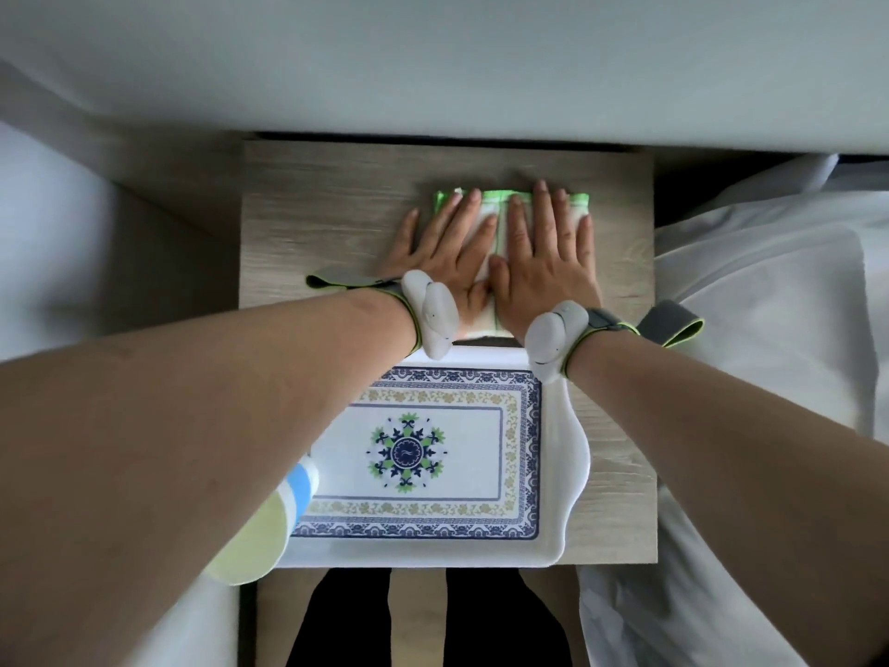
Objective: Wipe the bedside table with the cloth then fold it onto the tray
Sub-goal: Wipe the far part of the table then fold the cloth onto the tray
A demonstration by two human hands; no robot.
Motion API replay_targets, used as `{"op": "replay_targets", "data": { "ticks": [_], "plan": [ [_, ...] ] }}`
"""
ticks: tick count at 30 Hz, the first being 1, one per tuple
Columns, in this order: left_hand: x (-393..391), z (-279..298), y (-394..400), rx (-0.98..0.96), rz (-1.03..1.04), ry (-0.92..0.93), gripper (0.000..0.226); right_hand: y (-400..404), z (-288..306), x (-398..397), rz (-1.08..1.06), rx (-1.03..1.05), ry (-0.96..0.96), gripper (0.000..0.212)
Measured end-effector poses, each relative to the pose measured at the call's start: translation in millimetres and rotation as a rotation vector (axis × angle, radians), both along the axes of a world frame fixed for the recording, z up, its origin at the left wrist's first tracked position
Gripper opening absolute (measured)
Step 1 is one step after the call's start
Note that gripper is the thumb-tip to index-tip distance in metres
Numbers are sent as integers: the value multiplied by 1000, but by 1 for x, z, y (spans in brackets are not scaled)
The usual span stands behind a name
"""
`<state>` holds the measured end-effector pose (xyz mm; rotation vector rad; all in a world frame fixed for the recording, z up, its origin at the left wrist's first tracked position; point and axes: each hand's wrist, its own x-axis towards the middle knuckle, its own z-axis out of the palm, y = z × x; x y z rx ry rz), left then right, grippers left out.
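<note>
A white cloth with green edging (498, 219) lies folded into a narrow block on the far half of the wooden bedside table (327, 199). My left hand (445, 252) and my right hand (546, 252) press flat on it side by side, fingers spread, palms down, gripping nothing. Most of the cloth is hidden under them. The white tray with a blue and green floral pattern (553, 474) sits on the near half of the table, just behind my wrists, with nothing lying on its visible face.
A pale yellow, white and blue bottle (269, 517) stands at the tray's near left corner, partly under my left forearm. White bedding (769, 305) lies to the right and a white surface (48, 233) to the left. A grey wall (433, 65) rises behind the table.
</note>
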<state>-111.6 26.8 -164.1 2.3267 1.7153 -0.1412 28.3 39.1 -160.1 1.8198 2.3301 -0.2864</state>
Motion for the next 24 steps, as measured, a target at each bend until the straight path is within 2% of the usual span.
{"op": "replay_targets", "data": {
  "ticks": [5, 8, 13, 19, 24],
  "plan": [
    [-48, -1, -1, 1, -74, 29, 65, 10, -1, -24, 27, -6, -11, 63],
    [-52, -1, -3, -16, -69, -3, 67, 9, 1, -27, -1, -6, -8, 64],
    [-60, -1, -3, 27, -66, 45, 66, 7, 3, -42, -30, -10, -29, 65],
    [-117, 3, -10, 33, -43, 78, 65, 2, -1, -99, -16, -1, -5, 65],
    [-150, 9, -17, -36, 34, 72, 71, 4, -6, -144, 28, -8, 6, 64]
  ]
}}
